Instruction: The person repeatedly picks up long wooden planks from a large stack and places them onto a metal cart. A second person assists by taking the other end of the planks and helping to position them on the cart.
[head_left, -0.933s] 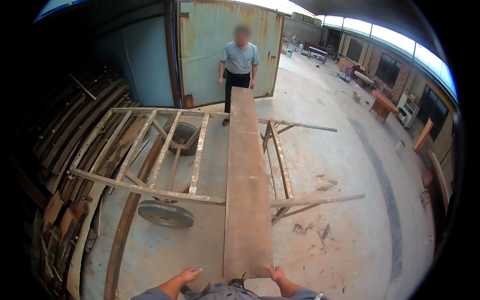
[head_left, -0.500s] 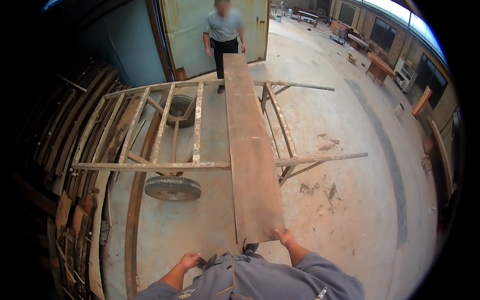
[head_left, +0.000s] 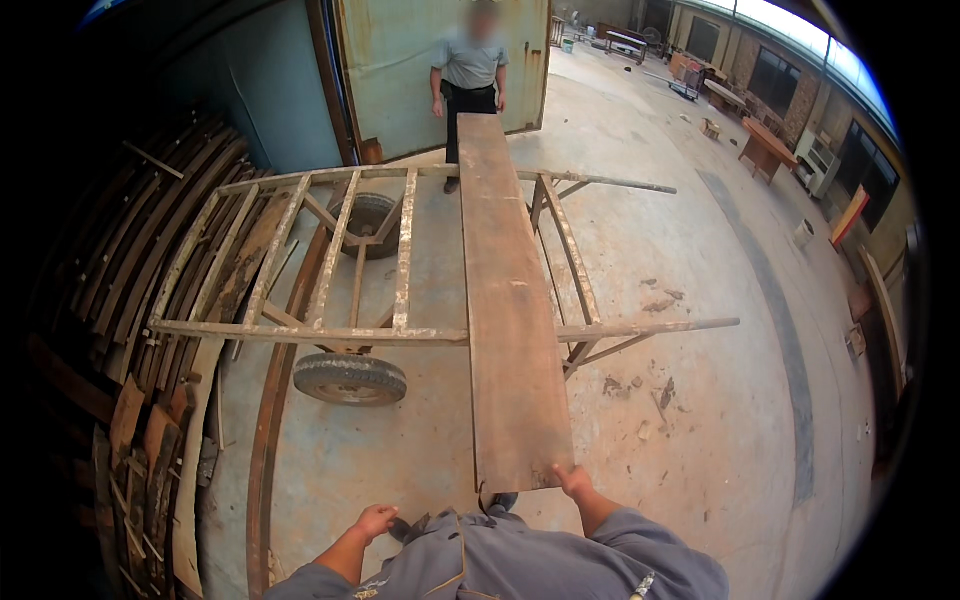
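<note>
Since the earliest frame, the view has tipped downward and the left hand (head_left: 378, 520) has drawn farther from the near left corner of the plank (head_left: 515, 340). At far left, a stack of dark, curved timber (head_left: 160, 230) lies in shadow; right of it, a long brown beam (head_left: 268, 440) stretches over the concrete floor (head_left: 430, 440). Next comes a worn, ladder-like cart frame (head_left: 430, 336), with one wheel (head_left: 350, 380) near and another far. The left hand is just short of the plank, loosely curled; I cannot tell whether its fingertips meet. A co-worker (head_left: 470, 65) stands at the plank's far end, arms lowered. The wide, reddish-brown plank lies crosswise over the cart frame, its near end overhanging. The right hand (head_left: 575, 482) pinches its near right corner, thumb on top, other fingers mostly hidden. Farther right, dark debris (head_left: 664, 395) litters the floor beside a dark strip (head_left: 783, 340).
</note>
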